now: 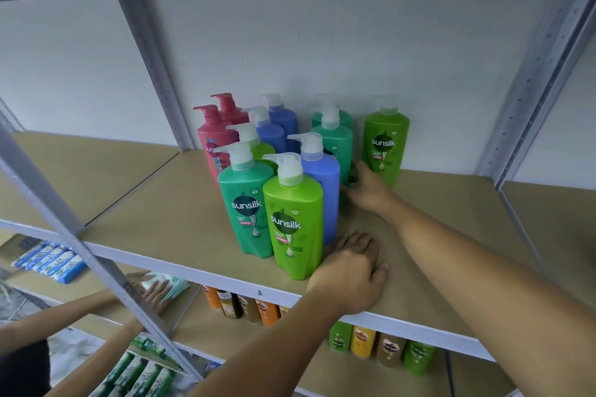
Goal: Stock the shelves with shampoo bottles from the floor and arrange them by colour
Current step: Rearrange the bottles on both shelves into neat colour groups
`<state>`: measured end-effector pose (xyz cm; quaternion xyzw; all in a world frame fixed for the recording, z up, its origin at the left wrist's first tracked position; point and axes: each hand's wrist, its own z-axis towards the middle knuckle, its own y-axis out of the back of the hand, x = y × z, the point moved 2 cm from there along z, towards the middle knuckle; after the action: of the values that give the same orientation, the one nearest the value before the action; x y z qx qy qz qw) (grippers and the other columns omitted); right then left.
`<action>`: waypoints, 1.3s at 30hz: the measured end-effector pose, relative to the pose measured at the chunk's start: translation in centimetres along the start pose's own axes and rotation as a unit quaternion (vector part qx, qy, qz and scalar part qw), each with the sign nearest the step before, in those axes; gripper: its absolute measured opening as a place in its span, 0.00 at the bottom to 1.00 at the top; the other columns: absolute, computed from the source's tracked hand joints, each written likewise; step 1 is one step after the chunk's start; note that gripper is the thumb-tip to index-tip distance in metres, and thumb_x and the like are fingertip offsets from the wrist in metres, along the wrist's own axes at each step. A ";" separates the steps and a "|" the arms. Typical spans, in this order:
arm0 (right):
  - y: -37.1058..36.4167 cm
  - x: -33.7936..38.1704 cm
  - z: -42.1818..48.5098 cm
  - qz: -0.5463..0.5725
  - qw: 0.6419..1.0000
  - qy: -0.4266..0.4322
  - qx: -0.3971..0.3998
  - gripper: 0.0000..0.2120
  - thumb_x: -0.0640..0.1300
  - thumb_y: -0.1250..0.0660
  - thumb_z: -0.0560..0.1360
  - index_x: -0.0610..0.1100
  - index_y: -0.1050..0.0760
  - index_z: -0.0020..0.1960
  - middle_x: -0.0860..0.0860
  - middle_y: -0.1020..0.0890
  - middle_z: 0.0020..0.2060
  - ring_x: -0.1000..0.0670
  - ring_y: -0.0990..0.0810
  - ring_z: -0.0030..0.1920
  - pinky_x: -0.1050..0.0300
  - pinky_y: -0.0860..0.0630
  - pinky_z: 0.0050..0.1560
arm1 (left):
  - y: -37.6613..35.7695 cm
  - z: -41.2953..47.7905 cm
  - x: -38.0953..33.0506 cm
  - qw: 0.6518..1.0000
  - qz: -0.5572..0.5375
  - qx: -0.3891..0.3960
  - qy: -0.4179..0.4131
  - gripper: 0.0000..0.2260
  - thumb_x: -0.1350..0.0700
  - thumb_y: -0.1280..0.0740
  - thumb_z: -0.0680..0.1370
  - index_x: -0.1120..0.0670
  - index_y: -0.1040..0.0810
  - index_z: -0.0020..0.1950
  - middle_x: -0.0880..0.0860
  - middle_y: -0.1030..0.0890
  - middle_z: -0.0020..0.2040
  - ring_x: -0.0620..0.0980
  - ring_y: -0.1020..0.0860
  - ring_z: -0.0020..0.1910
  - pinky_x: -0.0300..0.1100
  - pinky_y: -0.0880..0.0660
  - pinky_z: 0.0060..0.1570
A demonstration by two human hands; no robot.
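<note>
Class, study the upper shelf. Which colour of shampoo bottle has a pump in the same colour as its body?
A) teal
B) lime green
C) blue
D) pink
D: the two pink bottles at the back left have pink pumps, while the blue bottles, teal bottles and lime green bottles all have whitish pumps.

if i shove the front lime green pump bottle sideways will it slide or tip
Likely slides if pushed low: the lime green bottle stands upright on a flat shelf board. Pushed near its pump, it may tip, being tall. Its glossy plastic probably feels slippery.
</note>
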<state>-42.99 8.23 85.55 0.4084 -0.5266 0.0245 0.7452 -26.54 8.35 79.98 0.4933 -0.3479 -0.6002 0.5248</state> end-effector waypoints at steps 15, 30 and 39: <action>4.0 -7.6 -13.3 -0.337 0.939 0.072 0.026 0.23 0.48 0.45 0.85 0.44 0.35 0.78 0.47 0.34 0.78 0.48 0.38 0.78 0.54 0.47 0.77 | -0.1 -0.1 -0.1 1.000 0.023 -0.009 0.017 0.19 0.44 0.45 0.79 0.54 0.25 0.62 0.54 0.24 0.66 0.55 0.29 0.68 0.52 0.31 0.67; 2.7 -6.2 -17.2 -0.347 0.934 0.062 0.053 0.23 0.48 0.49 0.85 0.45 0.39 0.79 0.48 0.39 0.80 0.47 0.44 0.80 0.50 0.51 0.78 | 1.5 -2.9 0.5 0.997 -0.070 0.011 -0.039 0.16 0.52 0.42 0.82 0.60 0.23 0.62 0.58 0.23 0.67 0.55 0.29 0.69 0.46 0.33 0.70; -0.6 -3.8 -17.0 -0.242 0.962 0.105 0.068 0.22 0.47 0.42 0.84 0.46 0.33 0.77 0.50 0.34 0.77 0.51 0.40 0.79 0.54 0.50 0.79 | 4.4 -9.8 4.8 0.987 -0.131 0.035 -0.080 0.18 0.53 0.38 0.83 0.54 0.24 0.73 0.50 0.26 0.73 0.42 0.32 0.74 0.38 0.39 0.76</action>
<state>-31.44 20.11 80.27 0.5687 -0.3278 -0.0779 0.7503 -15.67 3.74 80.37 0.5033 -0.3420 -0.6888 0.3941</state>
